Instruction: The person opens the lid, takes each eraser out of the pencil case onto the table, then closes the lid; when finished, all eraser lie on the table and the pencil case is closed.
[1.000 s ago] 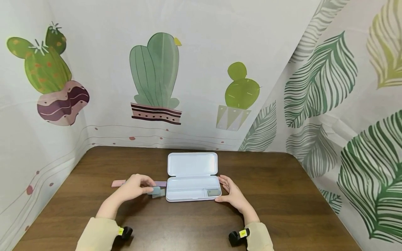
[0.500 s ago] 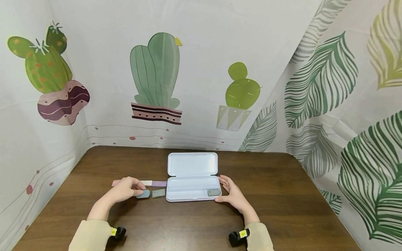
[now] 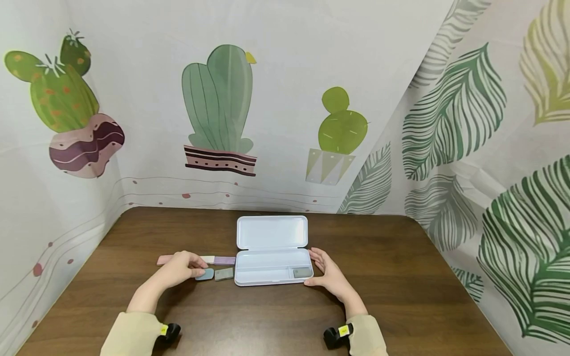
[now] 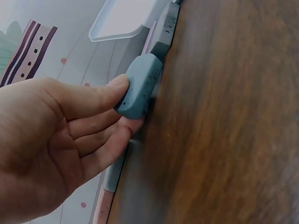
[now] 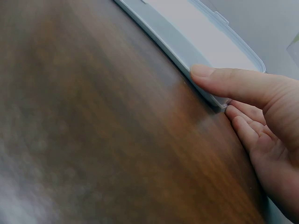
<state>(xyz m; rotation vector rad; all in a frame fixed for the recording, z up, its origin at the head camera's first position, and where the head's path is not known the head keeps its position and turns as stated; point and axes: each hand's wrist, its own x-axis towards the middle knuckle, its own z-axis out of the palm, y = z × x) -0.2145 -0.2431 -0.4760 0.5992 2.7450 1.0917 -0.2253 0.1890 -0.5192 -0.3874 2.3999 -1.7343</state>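
Observation:
My left hand [image 3: 180,269] pinches a speckled blue eraser [image 4: 140,84] between thumb and fingers, low at the tabletop. A grey-green eraser [image 3: 224,274] lies just to its right. Farther right stands an open white pencil case [image 3: 262,275], its lid [image 3: 272,232] folded back. Another grey-green eraser [image 3: 302,272] sits in the case's small front right compartment. My right hand [image 3: 327,272] grips the right end of the case, thumb [image 5: 219,81] at the front corner and fingers round the end. Behind the left hand runs a row of pink, white and purple pieces [image 3: 224,260], partly hidden by it.
The brown wooden table [image 3: 267,316] reaches back to a pale wall cloth [image 3: 285,123] printed with cacti and leaves. The purple piece ends right at the left side of the case.
My left hand has moved left and lowered the blue eraser from over the grey-green one to the table beside it. The right hand stays at the case.

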